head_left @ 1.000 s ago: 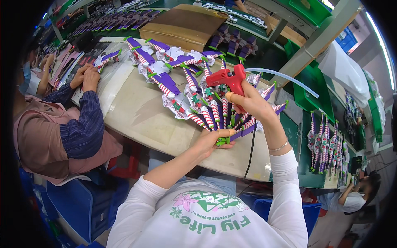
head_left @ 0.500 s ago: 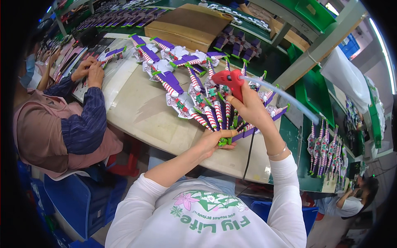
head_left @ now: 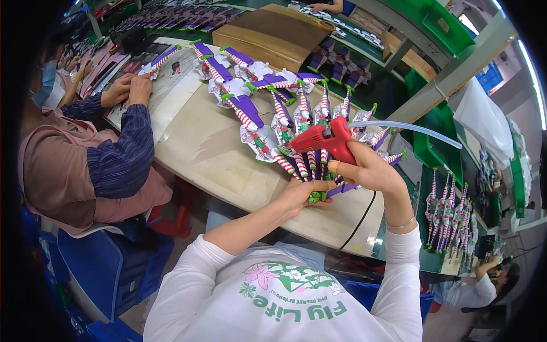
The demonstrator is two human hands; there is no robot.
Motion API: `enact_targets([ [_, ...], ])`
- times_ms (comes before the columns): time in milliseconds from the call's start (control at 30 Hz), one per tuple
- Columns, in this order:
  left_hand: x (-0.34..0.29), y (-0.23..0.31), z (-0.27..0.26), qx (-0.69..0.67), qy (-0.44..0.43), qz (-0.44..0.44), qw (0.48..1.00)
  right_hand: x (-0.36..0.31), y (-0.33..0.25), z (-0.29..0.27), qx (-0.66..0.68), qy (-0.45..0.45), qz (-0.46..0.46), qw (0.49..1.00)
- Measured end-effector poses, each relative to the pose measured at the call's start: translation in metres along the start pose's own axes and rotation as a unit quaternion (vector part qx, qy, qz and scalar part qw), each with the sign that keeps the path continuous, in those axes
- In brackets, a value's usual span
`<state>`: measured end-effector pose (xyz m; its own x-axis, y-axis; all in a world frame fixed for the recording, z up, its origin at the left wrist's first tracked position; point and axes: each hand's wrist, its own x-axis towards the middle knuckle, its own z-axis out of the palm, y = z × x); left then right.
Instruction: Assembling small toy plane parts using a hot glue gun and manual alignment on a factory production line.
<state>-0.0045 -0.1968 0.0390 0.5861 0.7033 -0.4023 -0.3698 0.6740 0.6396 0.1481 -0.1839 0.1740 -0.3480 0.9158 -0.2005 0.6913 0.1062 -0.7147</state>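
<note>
In my right hand (head_left: 370, 164) is a red hot glue gun (head_left: 329, 142), its clear glue stick (head_left: 416, 124) curving out to the right. Its nozzle points left over a fan of toy wing assemblies (head_left: 303, 114), which have white bodies, purple panels, red-and-white striped arms and green tips. At the near end of the fan, my left hand (head_left: 303, 192) closes on the green end of a toy wing assembly (head_left: 317, 196). My fingers partly hide that piece. Tan finger covers show on both hands.
More winged pieces (head_left: 239, 71) lie behind the fan on the pale table (head_left: 199, 137). A cardboard box (head_left: 273, 34) stands at the back. At left, a co-worker's hands (head_left: 128, 91) work on another piece. A black cord (head_left: 360, 222) crosses the table's front edge; a shelf post (head_left: 450, 82) rises at right.
The glue gun and my right hand have come nearer to me and slightly right. My left hand keeps its hold by the fan's near end. The whole view has shifted a little.
</note>
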Motion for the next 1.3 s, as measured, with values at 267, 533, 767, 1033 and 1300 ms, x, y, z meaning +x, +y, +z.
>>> enact_targets([
  [267, -0.001, 0.003, 0.001, -0.003, -0.007, 0.000, 1.000, 0.001, -0.003, 0.000, 0.005, -0.004, 0.032, 0.999],
  [533, 0.000, 0.003, 0.000, 0.006, -0.024, 0.001, 1.000, 0.029, -0.011, 0.011, 0.120, 0.063, 0.048, 0.990],
  [767, -0.001, 0.002, 0.000, -0.003, -0.013, 0.005, 1.000, 0.038, -0.013, 0.018, 0.106, 0.065, 0.062, 0.990],
  [1033, -0.001, 0.002, -0.002, -0.006, -0.018, 0.002, 1.000, 0.042, -0.013, 0.021, 0.114, 0.068, 0.057, 0.990],
  [1300, -0.001, 0.002, -0.001, -0.003, -0.021, 0.004, 1.000, 0.053, 0.002, 0.036, 0.021, 0.117, -0.032, 0.992],
])
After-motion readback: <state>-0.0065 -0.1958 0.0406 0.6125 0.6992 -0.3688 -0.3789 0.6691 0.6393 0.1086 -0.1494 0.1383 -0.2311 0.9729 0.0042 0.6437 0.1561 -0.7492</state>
